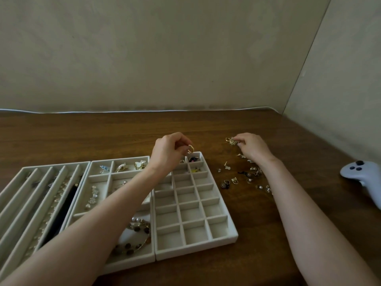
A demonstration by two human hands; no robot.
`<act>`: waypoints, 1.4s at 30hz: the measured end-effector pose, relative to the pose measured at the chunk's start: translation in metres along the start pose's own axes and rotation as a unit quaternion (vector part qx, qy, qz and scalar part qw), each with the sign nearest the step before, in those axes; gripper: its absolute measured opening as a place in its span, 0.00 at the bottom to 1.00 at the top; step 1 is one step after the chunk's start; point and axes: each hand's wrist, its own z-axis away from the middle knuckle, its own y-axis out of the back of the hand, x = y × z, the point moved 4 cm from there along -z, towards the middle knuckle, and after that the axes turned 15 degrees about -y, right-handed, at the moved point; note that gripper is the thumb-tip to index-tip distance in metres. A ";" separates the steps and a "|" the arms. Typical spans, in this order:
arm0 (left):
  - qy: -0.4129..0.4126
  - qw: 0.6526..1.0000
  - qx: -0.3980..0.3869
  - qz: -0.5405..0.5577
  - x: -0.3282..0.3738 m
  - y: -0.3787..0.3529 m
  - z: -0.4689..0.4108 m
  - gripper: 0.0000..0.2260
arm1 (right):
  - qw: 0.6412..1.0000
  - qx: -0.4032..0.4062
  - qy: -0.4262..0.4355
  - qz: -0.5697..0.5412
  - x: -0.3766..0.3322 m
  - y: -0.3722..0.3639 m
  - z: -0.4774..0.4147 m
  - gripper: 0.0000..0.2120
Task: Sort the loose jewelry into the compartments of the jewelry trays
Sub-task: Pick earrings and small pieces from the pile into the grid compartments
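Left hand (171, 151) pinching 1 gold hoop (191, 149) above far cells of the grid tray (195, 249), best lowered into an empty cell before release; right hand (254, 148) pinches loose jewelry (231, 140) on the desk (257, 234).

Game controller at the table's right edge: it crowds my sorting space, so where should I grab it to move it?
Probably take the controller by its long grip handle, which juts toward you, with the right hand, coming from the near side; that keeps clear of the loose jewelry to its left.
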 end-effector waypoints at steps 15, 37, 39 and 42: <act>0.058 0.996 -0.020 0.068 -0.005 0.000 0.001 0.06 | 0.989 -0.055 0.076 0.114 -0.020 -0.024 0.005 0.20; 0.076 0.956 -0.183 -0.214 -0.017 0.031 -0.005 0.02 | 0.993 -0.010 0.112 0.022 -0.039 -0.012 0.030 0.13; 0.078 0.949 -0.207 -0.223 -0.018 0.029 -0.004 0.03 | 0.994 0.002 0.110 0.011 -0.041 -0.011 0.029 0.11; 0.085 0.941 -0.224 -0.237 -0.018 0.029 -0.003 0.04 | 0.994 0.011 0.111 0.010 -0.045 -0.010 0.032 0.11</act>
